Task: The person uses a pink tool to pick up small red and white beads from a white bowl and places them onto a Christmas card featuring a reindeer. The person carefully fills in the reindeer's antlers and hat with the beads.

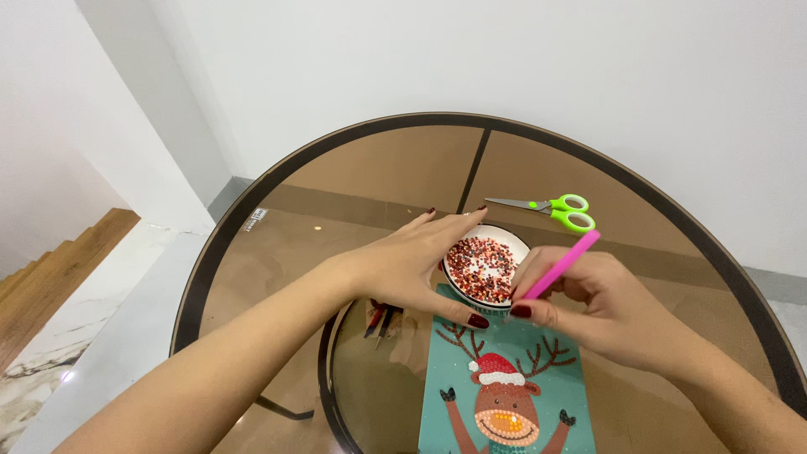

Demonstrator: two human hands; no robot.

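Bead dish [485, 267] cupped by left hand [418, 267]; right hand [598, 307] pinching pink pen [561, 266].

Bowl [485, 267] between scissors [551, 209] and canvas [504, 387]

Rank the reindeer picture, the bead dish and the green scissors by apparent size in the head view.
1. Reindeer picture, partly cut off by the frame edge.
2. Bead dish.
3. Green scissors, though farther from the camera.
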